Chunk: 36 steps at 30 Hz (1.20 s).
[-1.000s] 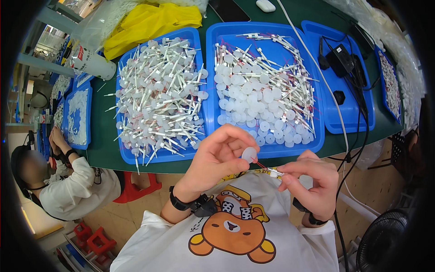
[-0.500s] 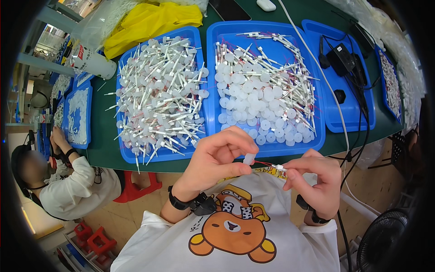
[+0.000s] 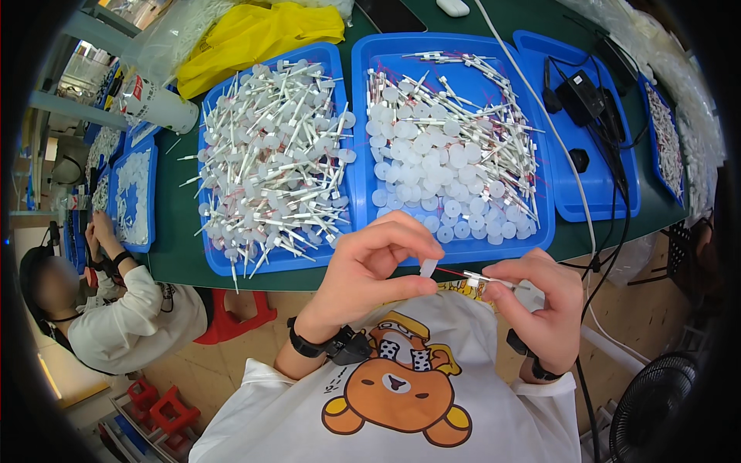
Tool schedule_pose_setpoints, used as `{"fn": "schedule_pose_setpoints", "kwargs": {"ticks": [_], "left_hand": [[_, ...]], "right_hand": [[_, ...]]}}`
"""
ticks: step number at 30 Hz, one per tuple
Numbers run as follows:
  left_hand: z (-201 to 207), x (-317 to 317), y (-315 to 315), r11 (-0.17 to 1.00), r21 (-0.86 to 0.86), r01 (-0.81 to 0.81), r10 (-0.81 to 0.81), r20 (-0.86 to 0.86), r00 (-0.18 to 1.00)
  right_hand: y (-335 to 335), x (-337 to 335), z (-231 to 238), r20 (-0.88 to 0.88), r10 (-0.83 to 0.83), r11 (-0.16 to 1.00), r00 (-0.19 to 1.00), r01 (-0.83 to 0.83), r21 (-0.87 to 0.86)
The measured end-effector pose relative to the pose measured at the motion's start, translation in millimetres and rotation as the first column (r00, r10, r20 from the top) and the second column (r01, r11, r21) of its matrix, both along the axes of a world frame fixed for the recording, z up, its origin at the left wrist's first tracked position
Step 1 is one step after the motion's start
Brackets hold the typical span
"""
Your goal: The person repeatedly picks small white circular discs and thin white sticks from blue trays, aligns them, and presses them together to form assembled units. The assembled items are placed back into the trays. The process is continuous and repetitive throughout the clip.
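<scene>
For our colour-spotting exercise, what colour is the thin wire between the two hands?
The thin wire is red; the head view shows it best.

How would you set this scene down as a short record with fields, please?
Left hand: pinches a translucent disc
Right hand: holds a white stick-like piece
Between hands: thin red wire
Left tray: blue, heaped with mixed parts
Middle tray: blue, loose discs, white sticks mostly along the right
Right tray: blue, holds a black adapter
Co-worker: far left, white top

Assembly workshop: green bench [image 3: 177, 202], blue trays [image 3: 384, 55] heaped with small parts [image 3: 274, 162], co-worker [image 3: 131, 324] nearby.
</scene>
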<state>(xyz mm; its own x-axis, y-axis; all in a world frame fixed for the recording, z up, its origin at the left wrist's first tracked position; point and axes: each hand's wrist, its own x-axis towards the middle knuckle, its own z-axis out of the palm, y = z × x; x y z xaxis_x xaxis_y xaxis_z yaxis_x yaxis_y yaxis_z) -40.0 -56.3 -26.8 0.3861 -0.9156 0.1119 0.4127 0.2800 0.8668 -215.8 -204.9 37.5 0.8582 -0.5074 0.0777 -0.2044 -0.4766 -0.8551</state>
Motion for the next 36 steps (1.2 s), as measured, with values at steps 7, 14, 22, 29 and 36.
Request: {"fn": "schedule_pose_setpoints", "kwargs": {"ticks": [7,14,22,29,36], "left_hand": [[4.1,-5.9,-1.9,0.999,0.051,0.002,-0.007,0.101,0.995],[8.9,-6.1,-1.3,0.997,0.070,0.030,-0.040,0.153,0.987],[13.8,-4.9,3.6,0.991,0.126,-0.034,-0.011,0.337,0.941],[22.1,-12.0,11.7,0.987,0.160,0.002,-0.064,0.388,0.919],[16.2,-18.7,27.3,0.984,0.172,-0.050,-0.032,0.440,0.897]], "right_hand": [[8.5,7.4,-3.5,0.130,-0.013,0.967,0.991,0.046,-0.251],[10.4,6.4,-7.0,0.170,0.059,0.958,0.984,-0.008,-0.286],[6.6,6.4,-7.6,0.105,0.198,0.928,0.974,-0.152,-0.339],[2.3,-5.7,-12.0,0.036,0.284,0.953,0.958,-0.286,0.097],[11.0,-0.5,-7.3,-0.113,0.295,0.727,0.949,-0.146,0.671]]}}
